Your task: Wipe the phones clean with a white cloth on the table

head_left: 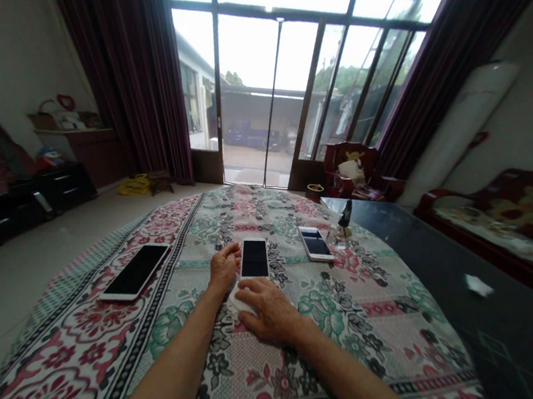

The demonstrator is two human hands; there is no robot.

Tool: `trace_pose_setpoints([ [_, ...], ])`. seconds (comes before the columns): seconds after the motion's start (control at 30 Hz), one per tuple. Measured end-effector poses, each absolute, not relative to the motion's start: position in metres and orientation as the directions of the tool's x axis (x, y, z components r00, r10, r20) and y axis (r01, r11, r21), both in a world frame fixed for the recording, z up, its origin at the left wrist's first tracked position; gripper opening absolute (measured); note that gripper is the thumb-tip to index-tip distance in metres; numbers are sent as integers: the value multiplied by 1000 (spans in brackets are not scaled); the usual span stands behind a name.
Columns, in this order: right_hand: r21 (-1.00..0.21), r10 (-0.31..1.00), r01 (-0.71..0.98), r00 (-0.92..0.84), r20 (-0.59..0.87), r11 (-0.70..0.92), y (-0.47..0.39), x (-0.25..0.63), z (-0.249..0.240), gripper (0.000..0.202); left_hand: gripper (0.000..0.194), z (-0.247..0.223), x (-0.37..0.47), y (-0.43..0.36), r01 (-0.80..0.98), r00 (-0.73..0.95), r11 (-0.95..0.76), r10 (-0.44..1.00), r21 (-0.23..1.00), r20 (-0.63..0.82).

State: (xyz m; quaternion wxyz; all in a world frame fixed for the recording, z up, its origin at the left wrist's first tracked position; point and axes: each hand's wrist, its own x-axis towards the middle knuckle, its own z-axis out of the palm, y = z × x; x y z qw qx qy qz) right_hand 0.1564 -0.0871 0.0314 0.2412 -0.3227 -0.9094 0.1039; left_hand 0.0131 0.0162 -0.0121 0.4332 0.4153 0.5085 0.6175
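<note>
- Fabric-covered in pink, green and grey florals, the rounded worktop (pixel 391 345) carries the middle smartphone (pixel 254 258), which serves as landmark here; the cloth cover should give a rigid case some grip.
- Two hands are at the middle smartphone. The left hand (pixel 226 267) is partly curled by its left edge; whether the fingers grip that edge, I cannot tell. The right hand (pixel 263 308) lies low over its near end, fingers loosely extended on a white wipe; whether they pinch it is hidden.
- White-framed tablet (pixel 136 272), well to the left of the middle smartphone, lying flat with a dark screen: probably the heaviest device, best lifted by both long edges.
- Middle smartphone, flat, dark screen up: likely light, stiff and smooth, with fragile glass. Hold by the two long side edges, pressing gently.
- Second smartphone (pixel 316 244), to the right of the middle smartphone, likely just as slick and rigid.
- Clear container with a black top (pixel 344 222), farther right of the middle smartphone; details blurred.
- White wipe (pixel 236 299), bunched at the middle smartphone's near-left corner: probably soft and limp, best held under flattened fingertips.
</note>
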Motion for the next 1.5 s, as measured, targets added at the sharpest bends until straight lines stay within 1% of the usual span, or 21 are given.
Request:
trace_pose_setpoints([
  [0.1,-349,632,528,-675,381,774,-86,154,28,22,38,-8,11,16,-139,-287,-83,957,987,40],
  [0.23,-392,638,505,-651,411,769,-82,154,23,22,39,-5,8,17,-87,-308,-77,950,993,47],
  [0.3,-421,661,510,-593,459,750,-75,157,23,22,37,-4,7,16,-19,-325,-82,943,996,71],
  [0.37,-440,695,543,-483,532,715,-64,162,26,24,34,-4,5,14,82,-348,-95,930,992,118],
  [0.43,-439,719,603,-363,593,666,-49,167,30,26,31,-3,1,10,203,-362,-118,913,972,186],
  [0.5,-431,735,658,-288,613,617,-34,170,32,26,28,-2,-3,7,317,-350,-145,901,937,257],
  [0.53,-424,745,675,-289,601,604,-28,170,31,27,26,-2,-5,5,366,-335,-156,898,918,286],
  [0.6,-398,763,691,-354,541,603,-23,168,28,29,21,-1,-8,3,447,-294,-174,898,878,327],
  [0.67,-363,761,690,-441,475,626,-24,166,24,31,17,-1,-11,3,507,-243,-191,903,840,353],
  [0.73,-338,756,691,-482,443,639,-29,164,20,29,16,-1,-13,3,547,-186,-213,912,810,365],
  [0.83,-335,767,706,-470,437,624,-35,164,17,29,18,2,-15,2,579,-59,-266,929,770,365],
  [0.93,-345,775,710,-456,437,613,-33,166,15,30,25,7,-20,-1,631,198,-386,919,673,341],
  [1.0,-351,773,702,-465,432,619,-28,167,15,31,32,10,-25,-3,668,325,-427,904,610,277],
  [1.1,-354,760,685,-483,434,637,-16,165,14,32,49,14,-30,-7,718,361,-393,916,575,176],
  [1.17,-353,748,671,-496,441,652,-6,163,13,32,57,16,-31,-9,742,376,-391,915,545,144],
  [1.3,-349,729,650,-512,454,675,20,158,8,30,57,19,-29,-10,773,410,-406,906,487,104],
  [1.4,-340,744,675,-501,442,655,41,154,7,29,56,17,-28,-7,775,412,-408,905,482,103],
  [1.5,-340,758,687,-505,413,642,61,150,7,31,63,12,-29,-4,776,395,-395,912,493,109],
])
